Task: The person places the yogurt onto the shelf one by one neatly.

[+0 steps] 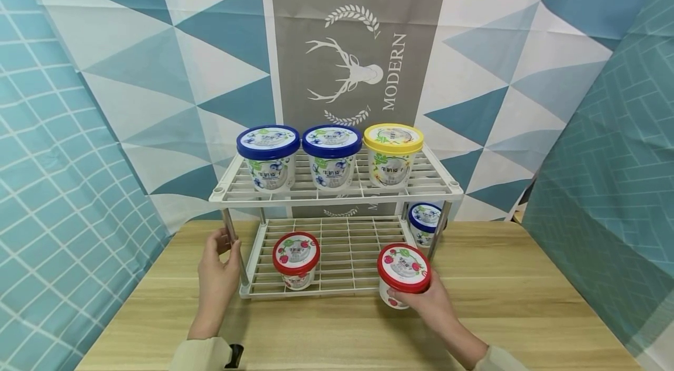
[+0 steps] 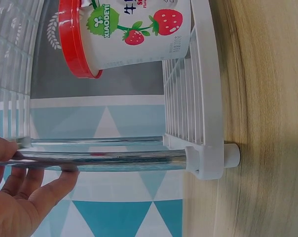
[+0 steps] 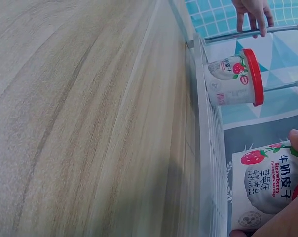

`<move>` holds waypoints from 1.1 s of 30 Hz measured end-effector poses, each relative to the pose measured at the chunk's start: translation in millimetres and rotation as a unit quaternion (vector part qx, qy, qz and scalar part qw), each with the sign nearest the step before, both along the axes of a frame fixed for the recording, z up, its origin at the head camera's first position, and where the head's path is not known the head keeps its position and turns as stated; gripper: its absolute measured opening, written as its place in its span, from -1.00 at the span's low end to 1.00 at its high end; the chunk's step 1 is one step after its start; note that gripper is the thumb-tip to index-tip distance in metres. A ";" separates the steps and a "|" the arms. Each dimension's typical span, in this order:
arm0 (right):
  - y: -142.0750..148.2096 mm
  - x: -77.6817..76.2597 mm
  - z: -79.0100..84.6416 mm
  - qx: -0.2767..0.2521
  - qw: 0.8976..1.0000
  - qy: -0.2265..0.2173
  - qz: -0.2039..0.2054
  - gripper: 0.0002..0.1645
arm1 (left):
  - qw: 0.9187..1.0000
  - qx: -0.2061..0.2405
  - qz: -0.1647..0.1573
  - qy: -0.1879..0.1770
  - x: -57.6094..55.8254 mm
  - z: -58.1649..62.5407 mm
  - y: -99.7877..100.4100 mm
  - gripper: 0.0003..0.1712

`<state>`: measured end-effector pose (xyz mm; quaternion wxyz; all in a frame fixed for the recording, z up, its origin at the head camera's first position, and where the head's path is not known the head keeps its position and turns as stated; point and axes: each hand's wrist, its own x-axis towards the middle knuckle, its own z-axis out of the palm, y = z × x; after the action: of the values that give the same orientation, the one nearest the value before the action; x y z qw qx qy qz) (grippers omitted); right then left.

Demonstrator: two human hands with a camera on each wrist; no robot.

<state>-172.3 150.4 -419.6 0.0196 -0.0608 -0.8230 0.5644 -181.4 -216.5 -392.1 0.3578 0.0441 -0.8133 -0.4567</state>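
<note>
My left hand (image 1: 218, 265) grips the front left metal post (image 2: 104, 159) of a white two-tier rack (image 1: 337, 200), thumb on one side and fingers on the other. In my right hand (image 1: 434, 306) is a red-lidded strawberry milk tub (image 1: 404, 268), held upright at the front right of the lower shelf. Whether its base touches the shelf, I cannot tell. A second red-lidded strawberry tub (image 1: 296, 261) stands on the lower shelf towards the left. The right wrist view shows the held tub's printed side (image 3: 270, 182) between thumb and fingers.
On the upper shelf stand two blue-lidded tubs (image 1: 268, 159) (image 1: 332, 157) and a yellow-lidded tub (image 1: 393, 154). Another blue-lidded tub (image 1: 423, 223) is behind the rack's right post. The rack stands on a wooden table (image 1: 505, 283) before a patterned cloth backdrop (image 1: 221, 55).
</note>
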 end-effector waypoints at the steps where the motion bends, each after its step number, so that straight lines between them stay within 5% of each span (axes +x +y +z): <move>1: -0.4 -0.2 -0.3 0.001 1.000 0.002 -0.001 0.12 | 1.000 0.000 0.000 0.000 0.0 -0.1 -0.1 -0.63; 33: -11.0 -1.4 -2.8 -0.002 1.000 0.010 0.001 0.13 | 1.000 -0.004 -0.002 0.001 -1.2 -2.0 -1.1 -0.64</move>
<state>-173.7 139.5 -422.3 0.0271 -0.0546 -0.8216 0.5668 -182.7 -217.6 -394.1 0.3575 0.0405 -0.8148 -0.4546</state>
